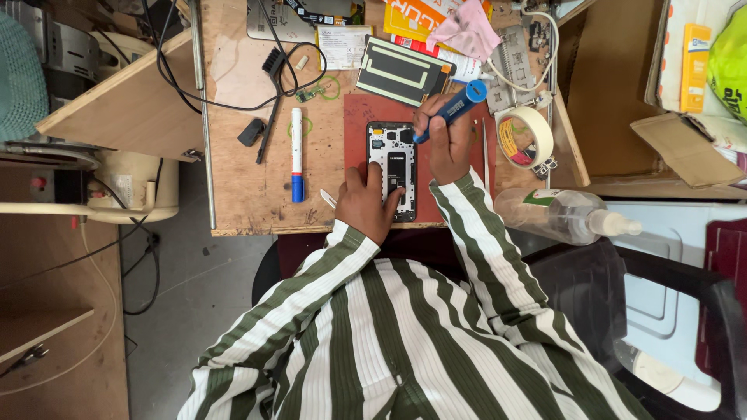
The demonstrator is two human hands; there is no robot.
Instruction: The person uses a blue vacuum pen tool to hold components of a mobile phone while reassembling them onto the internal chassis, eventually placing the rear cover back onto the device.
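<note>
Looking down from the head camera, your left hand (367, 204) lies with fingers spread on the lower end of the opened black smartphone (391, 167), which rests on a dark red mat (358, 117) on the plywood bench (241, 155). Your right hand (447, 144) is closed around a blue cylindrical screwdriver (454, 109), its tip touching the phone's upper edge, with a white-and-blue marker pen (296, 154) lying well left and a tape roll (525, 136) just right.

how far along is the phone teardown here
Done: the phone lies on the red mat with its back cover already off, battery and board exposed. In hand: the left hand steadies its lower end while the right hand works a blue screwdriver at the upper part. Left: battery and board are not yet out.
</note>
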